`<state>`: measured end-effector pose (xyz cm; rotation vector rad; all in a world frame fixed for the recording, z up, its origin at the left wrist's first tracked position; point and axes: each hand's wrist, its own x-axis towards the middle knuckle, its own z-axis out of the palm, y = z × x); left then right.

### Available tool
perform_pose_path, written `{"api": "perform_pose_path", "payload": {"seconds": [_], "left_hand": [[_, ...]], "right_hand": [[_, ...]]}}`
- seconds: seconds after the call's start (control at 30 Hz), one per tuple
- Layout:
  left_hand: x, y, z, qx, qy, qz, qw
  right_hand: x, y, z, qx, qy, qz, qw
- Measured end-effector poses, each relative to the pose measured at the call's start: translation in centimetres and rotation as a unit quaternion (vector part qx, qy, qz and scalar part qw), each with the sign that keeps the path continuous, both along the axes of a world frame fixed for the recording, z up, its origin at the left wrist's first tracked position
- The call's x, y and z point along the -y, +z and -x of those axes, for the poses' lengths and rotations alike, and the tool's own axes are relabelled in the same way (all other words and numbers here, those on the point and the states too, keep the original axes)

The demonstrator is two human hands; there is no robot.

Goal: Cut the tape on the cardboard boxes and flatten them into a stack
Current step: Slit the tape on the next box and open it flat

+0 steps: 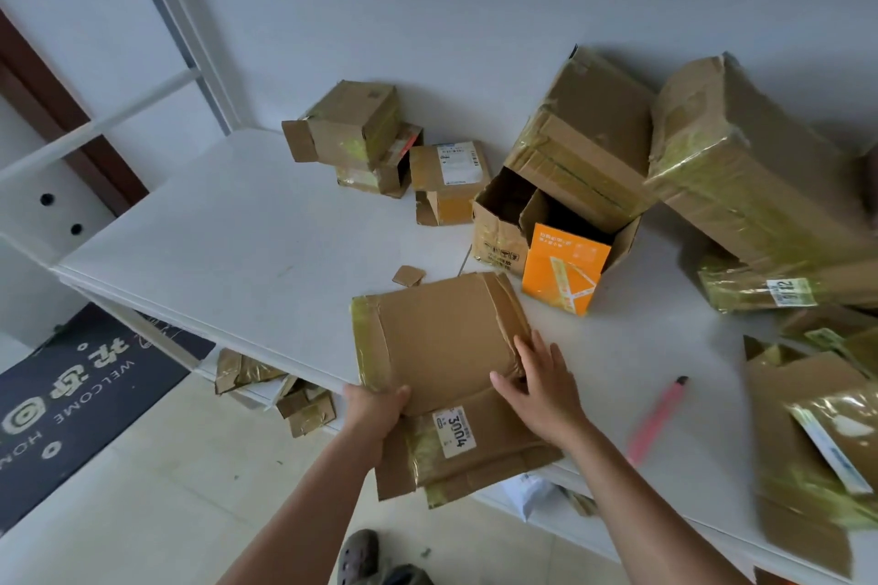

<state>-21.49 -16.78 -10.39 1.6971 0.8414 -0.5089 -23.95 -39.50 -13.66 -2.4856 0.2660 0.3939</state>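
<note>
My left hand point(375, 409) grips the near-left edge of the flattened box point(442, 347), thumb on top, fingers curled underneath. My right hand point(541, 387) lies flat with fingers spread on its right side, pressing it onto another flattened box point(475, 456) that overhangs the desk point(237, 228) edge. To the right of my right hand lies a pink cutter point(658, 418). Beyond my hands stand taped boxes point(584, 133), one open box point(503, 223) among them.
</note>
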Motion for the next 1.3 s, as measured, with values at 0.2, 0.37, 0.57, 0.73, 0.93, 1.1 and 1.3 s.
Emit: {"api": "perform_pose_path", "payload": {"seconds": [0.2,0.37,0.57,0.73,0.93,1.1,1.3], "left_hand": [[0.0,-1.0,0.6,-0.033,0.032,0.053,0.998],[-0.7,-0.7,0.9,-0.045,0.000,0.084,0.995],[-3.9,0.0,2.0,-0.026,0.047,0.158,0.986],[-9.1,2.4,0.5,0.044,0.052,0.202,0.977],[-15.6,4.1,-2.6,0.067,0.048,0.229,0.970],[-22.2,5.4,-6.1,0.090,0.031,0.238,0.967],[-33.4,6.5,-10.4,0.045,-0.072,0.196,0.977]], "right_hand": [[-0.1,-1.7,1.4,-0.013,0.046,0.121,0.992],[0.3,-1.3,1.3,0.006,0.024,0.046,0.999],[-1.2,1.8,1.2,0.122,-0.111,-0.178,0.970],[-4.6,7.0,-1.5,-0.021,-0.097,-0.351,0.931],[-10.7,9.0,-5.2,0.012,-0.121,-0.369,0.922],[-18.0,9.1,-9.2,0.084,-0.165,-0.307,0.933],[-28.9,8.7,-13.2,0.084,-0.228,-0.340,0.908]]}}
